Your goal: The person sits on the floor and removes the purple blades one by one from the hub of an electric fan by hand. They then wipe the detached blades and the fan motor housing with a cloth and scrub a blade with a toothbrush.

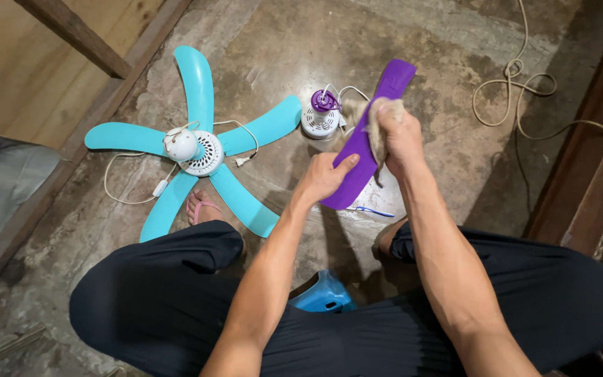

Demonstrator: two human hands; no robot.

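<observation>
Purple blade (368, 136) held up over the concrete floor (455, 139), slanting from lower left to upper right, just in front of the knees. Left hand (322, 178) pinching the blade's lower end, thumb on top, fingers hidden underneath. Right hand (399, 136) closed around a wad of beige cloth (378, 122), pressing it against the blade's upper half.

Probably best done with long strokes along the blade rather than across it, root to tip, keeping the lower end pinched firm against twisting. Worth turning the cloth to a fresh face once dirty, and flipping the blade to do the underside too.

Just beyond the blade, a small white motor with purple cap (321, 115), standing on the floor with its white cord trailing. Farther left, a teal fan (200, 143) lying flat, five blades spread around a white hub. Near the knees, a blue toothbrush (371, 210) on the floor; between the legs, a blue plastic stool (322, 293). Pale rope (518, 91) looped at upper right, well apart.
</observation>
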